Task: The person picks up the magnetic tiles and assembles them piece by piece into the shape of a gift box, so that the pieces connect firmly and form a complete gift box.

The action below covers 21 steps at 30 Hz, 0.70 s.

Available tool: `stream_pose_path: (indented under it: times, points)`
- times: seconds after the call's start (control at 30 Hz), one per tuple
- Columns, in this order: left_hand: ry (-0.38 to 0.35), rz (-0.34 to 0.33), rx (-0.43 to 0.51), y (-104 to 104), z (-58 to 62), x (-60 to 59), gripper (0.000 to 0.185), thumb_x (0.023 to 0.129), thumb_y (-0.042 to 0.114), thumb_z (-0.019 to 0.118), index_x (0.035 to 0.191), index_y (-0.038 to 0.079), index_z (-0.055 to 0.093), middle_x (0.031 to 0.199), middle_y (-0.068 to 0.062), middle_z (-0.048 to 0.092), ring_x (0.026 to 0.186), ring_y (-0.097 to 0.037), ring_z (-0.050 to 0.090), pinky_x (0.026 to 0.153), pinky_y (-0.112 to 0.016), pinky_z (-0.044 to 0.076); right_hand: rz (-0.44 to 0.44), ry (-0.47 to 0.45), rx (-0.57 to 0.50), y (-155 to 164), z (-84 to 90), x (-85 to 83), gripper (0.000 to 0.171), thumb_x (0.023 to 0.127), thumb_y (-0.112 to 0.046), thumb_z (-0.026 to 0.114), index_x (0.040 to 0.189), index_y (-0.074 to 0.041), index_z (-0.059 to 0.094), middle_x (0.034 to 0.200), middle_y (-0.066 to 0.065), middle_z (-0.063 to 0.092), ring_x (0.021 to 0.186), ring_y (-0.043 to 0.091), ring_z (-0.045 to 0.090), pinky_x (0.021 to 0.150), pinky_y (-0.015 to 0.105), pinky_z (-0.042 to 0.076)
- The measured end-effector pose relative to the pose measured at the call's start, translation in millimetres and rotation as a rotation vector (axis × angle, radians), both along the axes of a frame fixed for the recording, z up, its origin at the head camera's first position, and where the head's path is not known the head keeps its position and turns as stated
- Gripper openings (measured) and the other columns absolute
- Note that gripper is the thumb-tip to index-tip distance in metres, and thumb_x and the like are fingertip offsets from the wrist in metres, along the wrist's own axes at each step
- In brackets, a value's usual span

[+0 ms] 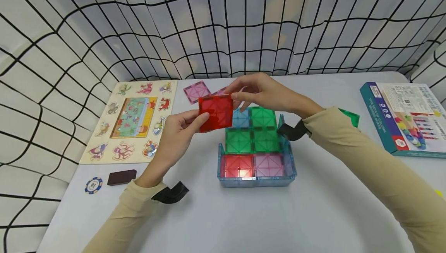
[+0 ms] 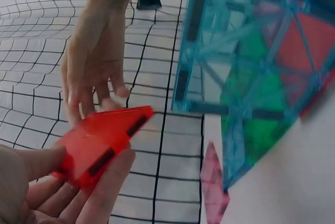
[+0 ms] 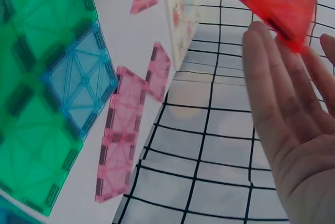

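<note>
My left hand [image 1: 177, 133] pinches a see-through red magnetic tile [image 1: 216, 113] between thumb and fingers, raised above the table. At the tile's upper right corner is my right hand [image 1: 259, 90], its fingers fairly straight in the right wrist view and the fingertips right by the tile's edge. Below the hands stands a tile structure with low blue walls [image 1: 256, 182]. Inside its outline lie green tiles [image 1: 266, 140], a red tile [image 1: 239, 166], a pink tile [image 1: 270, 164] and a blue tile [image 1: 241, 119].
Loose pink tiles [image 1: 196, 91] lie behind the structure, and a green tile [image 1: 350, 117] beyond my right forearm. To the left are a sea-animal puzzle board [image 1: 101, 129], a poker chip [image 1: 93, 185] and a dark block [image 1: 122, 177]. A boxed set [image 1: 383, 125] lies right. Black netting surrounds the table.
</note>
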State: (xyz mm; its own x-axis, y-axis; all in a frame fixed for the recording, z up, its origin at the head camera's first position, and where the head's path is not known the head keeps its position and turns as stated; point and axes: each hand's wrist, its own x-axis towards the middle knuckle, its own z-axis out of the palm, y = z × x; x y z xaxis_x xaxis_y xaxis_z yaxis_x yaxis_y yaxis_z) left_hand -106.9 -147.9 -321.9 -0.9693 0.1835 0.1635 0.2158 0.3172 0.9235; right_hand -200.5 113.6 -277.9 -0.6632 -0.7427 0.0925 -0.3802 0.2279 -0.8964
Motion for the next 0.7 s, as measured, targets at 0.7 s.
stream_pose_path:
  times: [0.7]
  points:
    - [-0.210,0.126,-0.469,20,-13.9,-15.8,0.032,0.101,0.016,0.068,0.116,-0.011,0.074,0.094,-0.019,0.077,0.069,-0.022,0.070,0.059,-0.024,0.054,-0.314,0.094,0.228,93,-38.4,52.0,0.029,0.105,-0.009,0.062,0.134,-0.002,0.062,0.129,0.014,0.065,0.104,0.027,0.067,0.083,0.032,0.058]
